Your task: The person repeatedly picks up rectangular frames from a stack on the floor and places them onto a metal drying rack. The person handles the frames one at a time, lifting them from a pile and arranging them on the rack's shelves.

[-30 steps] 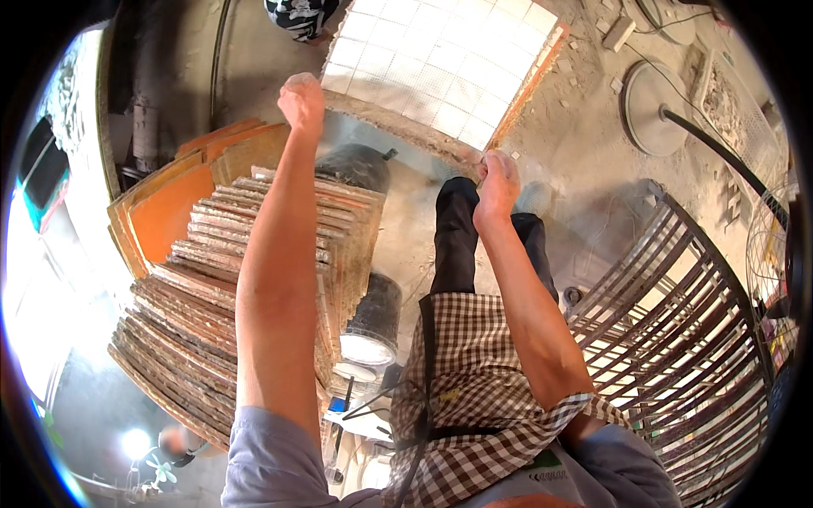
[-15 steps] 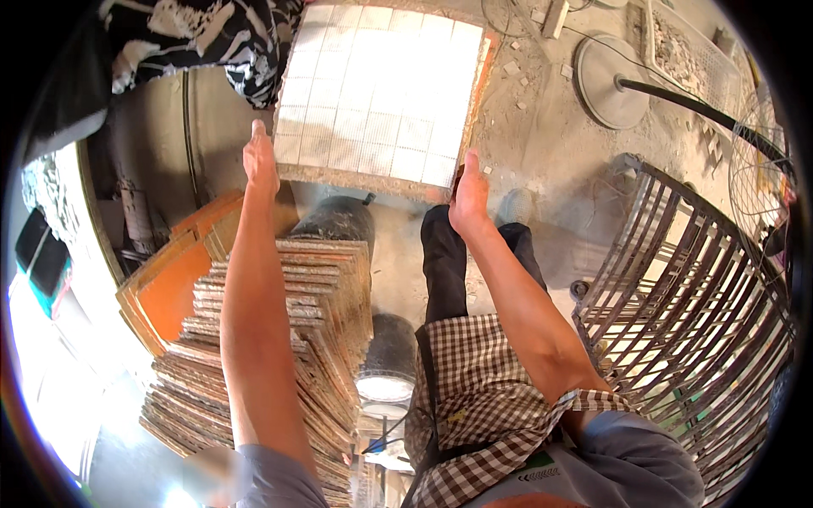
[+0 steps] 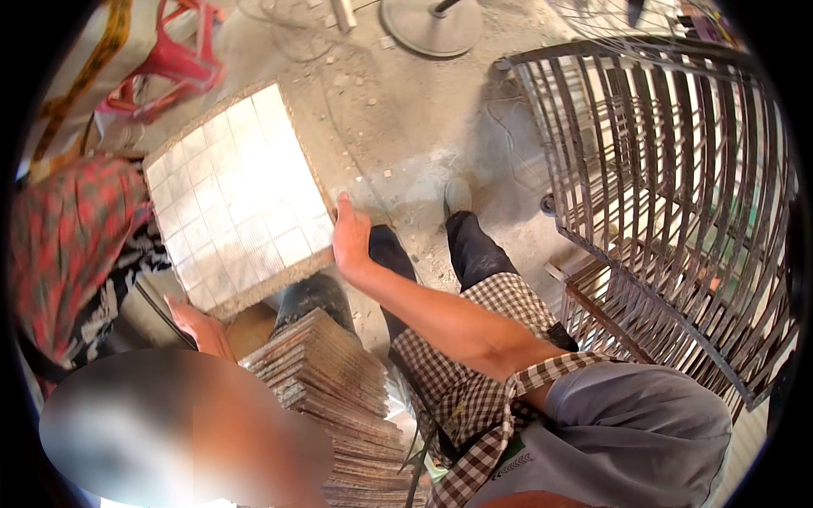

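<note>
- The tiled board (image 3: 273,288) sits left of centre, beyond the stacked boards (image 3: 334,372); keeping it level should steady the tiles (image 3: 241,195).
- Right hand (image 3: 353,240) grips its right edge, left hand (image 3: 205,328) its near-left corner; fingers underneath are hidden.
- The plaid-clad person (image 3: 72,241) at left warrants clearance.

A dusty, grey-brown floor (image 3: 406,110) spreads beneath — small pale chips (image 3: 388,173) and grit (image 3: 436,262) lie scattered across it. A round grey base (image 3: 432,30) rests flat near the top edge, a pale strip (image 3: 345,15) beside it; a red stool (image 3: 178,63) stands left, a dark slatted rack (image 3: 666,118) right.
</note>
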A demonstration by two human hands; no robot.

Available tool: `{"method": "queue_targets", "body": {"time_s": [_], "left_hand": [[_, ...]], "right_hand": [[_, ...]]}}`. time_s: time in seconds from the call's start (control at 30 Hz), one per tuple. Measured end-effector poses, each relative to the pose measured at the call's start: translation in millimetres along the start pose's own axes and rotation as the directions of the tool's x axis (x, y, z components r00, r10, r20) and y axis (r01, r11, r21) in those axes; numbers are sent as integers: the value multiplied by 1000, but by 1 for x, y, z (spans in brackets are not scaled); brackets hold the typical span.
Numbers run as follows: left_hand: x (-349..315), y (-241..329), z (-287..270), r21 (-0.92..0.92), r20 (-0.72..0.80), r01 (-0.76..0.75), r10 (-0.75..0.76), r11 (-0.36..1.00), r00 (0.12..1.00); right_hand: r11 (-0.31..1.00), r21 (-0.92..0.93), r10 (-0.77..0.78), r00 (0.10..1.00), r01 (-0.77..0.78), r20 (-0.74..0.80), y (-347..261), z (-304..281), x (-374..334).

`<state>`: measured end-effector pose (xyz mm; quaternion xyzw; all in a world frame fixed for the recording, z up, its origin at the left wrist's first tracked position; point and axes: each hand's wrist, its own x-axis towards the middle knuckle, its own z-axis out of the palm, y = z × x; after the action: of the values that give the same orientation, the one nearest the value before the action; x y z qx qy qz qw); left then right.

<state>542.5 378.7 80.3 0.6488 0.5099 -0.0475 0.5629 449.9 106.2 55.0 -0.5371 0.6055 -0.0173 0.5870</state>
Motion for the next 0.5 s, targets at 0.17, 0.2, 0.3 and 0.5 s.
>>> {"method": "queue_targets", "body": {"time_s": [0.17,0.2,0.3,0.5], "left_hand": [[-54,-25,24,-3,55,-25,25,1000,998],[-80,-27,42,4,79,-32,31,999,996],[-159,-55,91,53,126,-34,27,998,992],[-232,-166,190,324,132,-150,112,934,985]], "right_hand": [[982,165,97,994,-88,-48,-27,-91,8],[956,262,153,986,-130,-69,-34,-113,15],[984,134,129,986,-114,-107,-20,-188,50],[964,181,251,888,-194,-386,22,-328,112]]}}
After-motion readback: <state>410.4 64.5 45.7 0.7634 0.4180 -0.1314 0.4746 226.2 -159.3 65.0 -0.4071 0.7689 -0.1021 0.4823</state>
